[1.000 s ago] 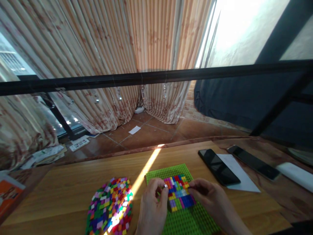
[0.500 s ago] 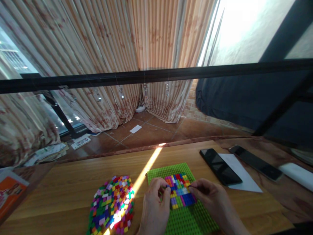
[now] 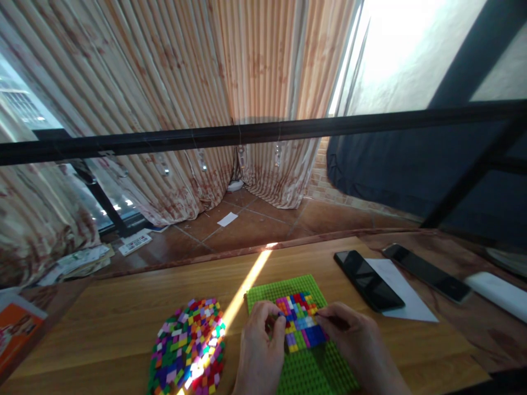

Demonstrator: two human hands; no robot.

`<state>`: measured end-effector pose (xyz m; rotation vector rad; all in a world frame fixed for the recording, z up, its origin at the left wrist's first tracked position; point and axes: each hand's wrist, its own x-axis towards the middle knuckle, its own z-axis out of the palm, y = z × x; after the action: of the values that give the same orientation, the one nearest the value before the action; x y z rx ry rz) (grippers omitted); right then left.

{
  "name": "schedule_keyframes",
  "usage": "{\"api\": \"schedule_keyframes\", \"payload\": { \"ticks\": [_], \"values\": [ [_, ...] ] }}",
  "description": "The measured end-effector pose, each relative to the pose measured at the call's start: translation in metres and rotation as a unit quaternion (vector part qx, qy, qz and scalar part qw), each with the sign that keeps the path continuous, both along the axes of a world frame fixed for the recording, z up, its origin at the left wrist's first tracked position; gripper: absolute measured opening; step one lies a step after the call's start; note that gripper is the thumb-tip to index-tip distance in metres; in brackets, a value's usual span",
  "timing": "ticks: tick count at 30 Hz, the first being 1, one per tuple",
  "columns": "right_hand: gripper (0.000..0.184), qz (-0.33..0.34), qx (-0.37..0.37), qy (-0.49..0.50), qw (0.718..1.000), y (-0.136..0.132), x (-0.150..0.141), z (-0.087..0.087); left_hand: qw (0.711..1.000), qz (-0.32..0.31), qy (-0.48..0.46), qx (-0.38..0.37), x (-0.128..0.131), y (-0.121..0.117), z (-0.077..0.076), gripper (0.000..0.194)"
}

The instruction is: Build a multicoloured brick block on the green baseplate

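A green studded baseplate point(image 3: 313, 365) lies tilted on the table. Near its far side a patch of small multicoloured building bricks point(image 3: 303, 321) covers the studs. My left hand point(image 3: 262, 343) is at the patch's left edge, thumb and forefinger pinched together; what sits between them is too small to make out. At the patch's right edge my right hand point(image 3: 356, 334) also pinches, its fingertips touching or just beside the bricks, and any piece in them is hidden. To the left of my left hand spreads a pile of loose bricks point(image 3: 185, 348) in many colours.
A black phone point(image 3: 368, 281) lies on white paper point(image 3: 411, 299) to the right, with another dark phone point(image 3: 428, 272) and a white object point(image 3: 496, 293) beyond. A strip of sunlight crosses the wooden table point(image 3: 111, 312). A dark rail point(image 3: 263, 131) spans the background before curtains.
Both hands stay at the patch's edges with only small finger movements. A pale glint seen earlier at my left fingertips no longer shows. The view shifts slightly.
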<state>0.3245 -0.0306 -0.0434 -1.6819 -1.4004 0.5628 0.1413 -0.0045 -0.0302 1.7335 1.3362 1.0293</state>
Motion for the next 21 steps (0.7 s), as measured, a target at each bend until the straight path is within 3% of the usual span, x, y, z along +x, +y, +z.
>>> {"api": "schedule_keyframes", "payload": {
  "ticks": [6,10,15,21],
  "values": [
    [0.013,0.005,-0.016,0.091,0.996,0.002,0.005,-0.012,1.000,0.000,0.000,-0.004,-0.002,0.000,0.000,0.012],
    [0.018,0.017,-0.021,0.136,0.990,0.000,0.012,-0.004,1.000,0.003,-0.012,-0.002,-0.004,0.000,0.005,0.013],
    [0.020,-0.014,0.049,0.171,0.984,-0.003,0.011,0.011,0.996,-0.020,-0.088,-0.015,-0.003,-0.002,0.013,0.015],
    [0.015,0.123,0.149,0.061,0.979,-0.007,-0.021,0.029,0.960,-0.058,-0.245,-0.121,0.000,-0.005,0.015,0.020]
  ]
}}
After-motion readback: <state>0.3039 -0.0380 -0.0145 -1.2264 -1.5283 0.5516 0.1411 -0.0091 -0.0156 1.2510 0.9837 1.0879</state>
